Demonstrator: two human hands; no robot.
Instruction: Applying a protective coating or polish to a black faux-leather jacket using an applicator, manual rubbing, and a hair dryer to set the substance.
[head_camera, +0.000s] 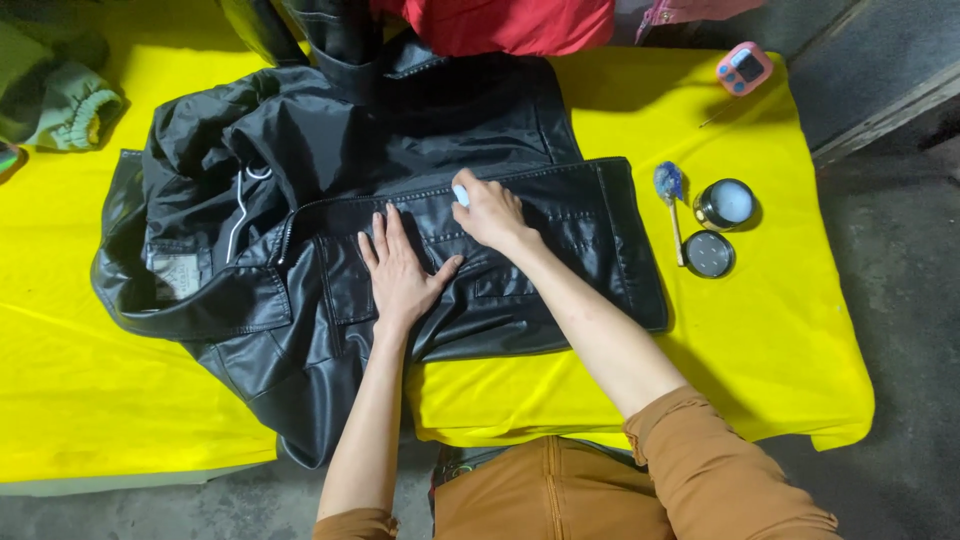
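While the black leather jacket (400, 250) is pinned by the flat, spread-fingered left hand (400, 275), a small white pad (460, 195) is pinched by the right hand (490, 215) just beside it.

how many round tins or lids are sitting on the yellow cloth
2: an open round tin right of the black jacket, and its dark lid just below it, beside the small brush. The jacket could hide more.

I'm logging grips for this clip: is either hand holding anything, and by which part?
The right hand pinches a small white pad by one end; the left hand only presses the black leather jacket.
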